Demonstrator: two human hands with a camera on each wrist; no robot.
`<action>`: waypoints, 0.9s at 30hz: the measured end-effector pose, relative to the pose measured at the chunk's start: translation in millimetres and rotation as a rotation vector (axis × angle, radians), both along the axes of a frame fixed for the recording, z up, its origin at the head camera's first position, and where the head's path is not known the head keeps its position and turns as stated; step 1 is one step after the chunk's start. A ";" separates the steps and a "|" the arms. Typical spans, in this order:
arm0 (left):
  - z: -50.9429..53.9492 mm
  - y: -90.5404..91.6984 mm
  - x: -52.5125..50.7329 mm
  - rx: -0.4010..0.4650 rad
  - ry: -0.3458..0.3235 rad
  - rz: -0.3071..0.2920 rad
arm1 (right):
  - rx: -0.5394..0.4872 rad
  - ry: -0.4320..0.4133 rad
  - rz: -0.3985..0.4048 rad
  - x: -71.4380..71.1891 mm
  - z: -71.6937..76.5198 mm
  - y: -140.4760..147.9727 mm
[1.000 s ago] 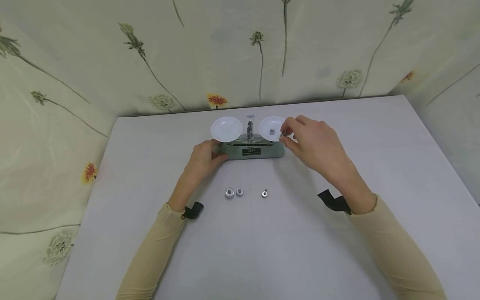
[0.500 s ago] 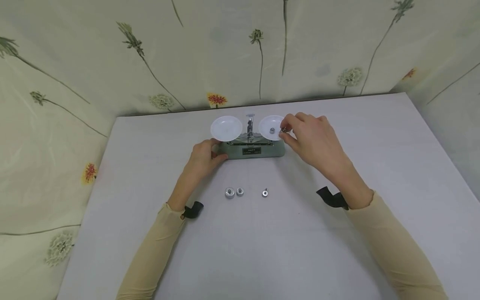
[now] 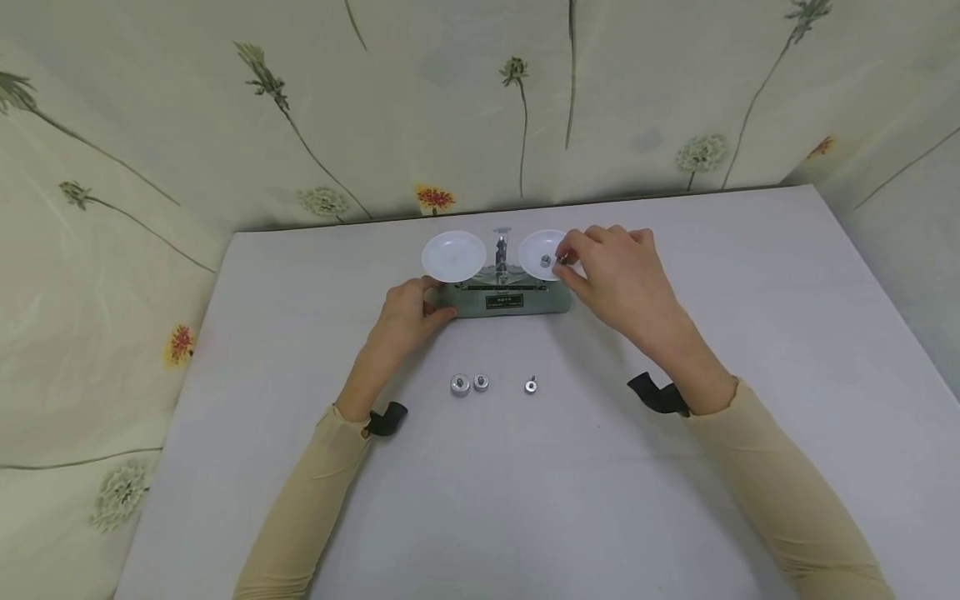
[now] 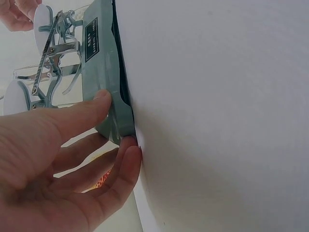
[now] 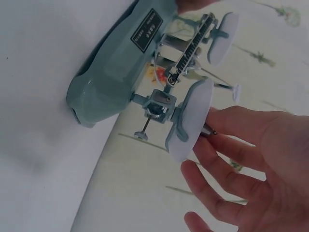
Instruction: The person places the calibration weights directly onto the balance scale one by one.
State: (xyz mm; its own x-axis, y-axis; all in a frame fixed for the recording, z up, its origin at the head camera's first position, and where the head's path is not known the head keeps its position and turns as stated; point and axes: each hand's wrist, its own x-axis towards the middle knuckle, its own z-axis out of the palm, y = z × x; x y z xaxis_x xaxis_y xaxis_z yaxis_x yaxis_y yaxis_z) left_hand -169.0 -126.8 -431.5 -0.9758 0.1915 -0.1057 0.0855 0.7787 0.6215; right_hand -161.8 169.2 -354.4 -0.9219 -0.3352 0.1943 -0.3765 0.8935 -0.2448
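Note:
A green balance scale with two white pans stands near the table's back edge. The left hand grips the left end of its base, thumb in front, as the left wrist view also shows. Over the right pan, the right hand pinches a small metal weight between thumb and fingertips, at the pan's right side. Another weight rests in that pan, just left of the pinched one. Nothing lies in the left pan.
Three metal weights stand on the white table in front of the scale: two side by side, a larger and a smaller, and one farther right. A flower-patterned cloth hangs behind the table.
The right hand has moved slightly left and farther over the right pan with the pinched weight. The left hand keeps its grip on the base.

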 end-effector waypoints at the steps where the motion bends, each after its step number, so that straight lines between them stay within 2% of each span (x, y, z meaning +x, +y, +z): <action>1: 0.0 0.0 0.0 -0.001 -0.001 0.000 | 0.001 -0.001 -0.001 -0.5 -0.3 -0.2; 19: 2.2 0.0 0.9 0.008 0.014 -0.002 | -0.001 -0.029 -0.013 -3.3 -2.2 -0.9; 27: -1.0 -1.9 -0.4 0.027 0.015 -0.005 | 0.005 -0.025 -0.008 -2.7 -2.6 -0.7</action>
